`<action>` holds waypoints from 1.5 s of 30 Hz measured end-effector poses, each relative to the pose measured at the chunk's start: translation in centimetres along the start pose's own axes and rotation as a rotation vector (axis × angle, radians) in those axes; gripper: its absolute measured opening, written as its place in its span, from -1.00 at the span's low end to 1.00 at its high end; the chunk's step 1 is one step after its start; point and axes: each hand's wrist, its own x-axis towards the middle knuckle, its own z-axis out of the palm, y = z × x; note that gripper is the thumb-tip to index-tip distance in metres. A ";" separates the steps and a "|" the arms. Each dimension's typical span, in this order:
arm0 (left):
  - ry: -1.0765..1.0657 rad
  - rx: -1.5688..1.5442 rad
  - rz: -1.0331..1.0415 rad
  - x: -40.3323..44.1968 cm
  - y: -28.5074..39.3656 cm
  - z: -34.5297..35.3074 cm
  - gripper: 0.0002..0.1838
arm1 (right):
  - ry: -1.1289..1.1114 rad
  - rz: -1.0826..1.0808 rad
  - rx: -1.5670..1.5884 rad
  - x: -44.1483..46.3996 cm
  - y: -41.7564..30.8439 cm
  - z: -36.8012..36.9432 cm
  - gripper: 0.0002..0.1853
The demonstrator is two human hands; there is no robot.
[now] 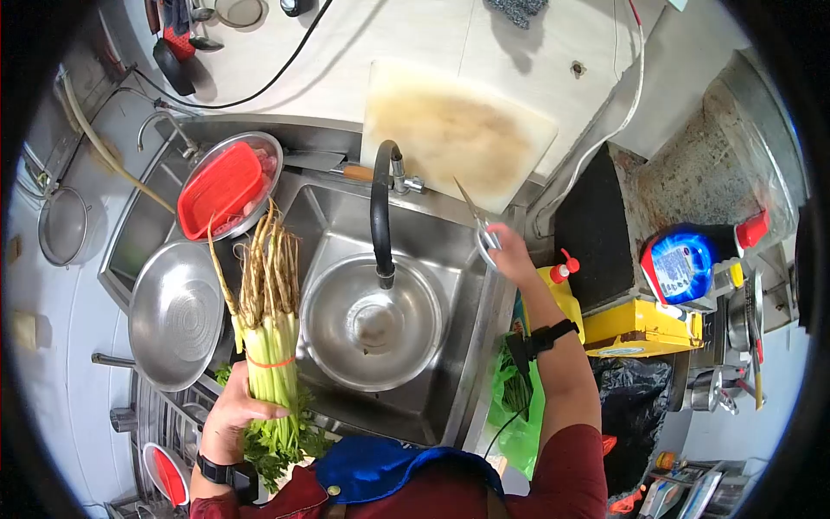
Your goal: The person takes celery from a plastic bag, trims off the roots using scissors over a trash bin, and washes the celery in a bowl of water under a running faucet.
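My left hand [233,406] is wrapped round the stalks of a bunch of celery [275,363]. Its long brown roots point away from me, and a red rubber band circles the pale stalks; the green leaves hang toward my body. On the right, my right hand [512,258] grips a pair of scissors [474,212] by the handles, over the sink's right edge. The blades point up and left toward the cutting board [527,143], apart from the celery. Between my hands a metal basin [313,324] sits in the sink [467,320].
A black faucet [379,212] arches over the basin. To the left are a bowl with a red tray [226,186] and a steel pan [173,311]. A knife [320,162] lies behind the sink. Bottles, a yellow box [644,329] and a green bag [523,432] are at right.
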 end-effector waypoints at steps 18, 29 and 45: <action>-0.258 0.114 0.048 0.5 3.1 1.4 -0.35 | -0.069 -0.060 0.014 -9.9 -11.9 -7.6 -0.44; -0.673 0.691 0.316 -1.9 2.8 20.2 -0.33 | 0.238 0.438 1.229 -37.4 -13.4 -11.4 -0.72; -1.321 1.114 0.872 -15.5 -13.8 55.7 0.18 | 1.302 0.245 1.745 -62.7 1.6 -14.8 -0.50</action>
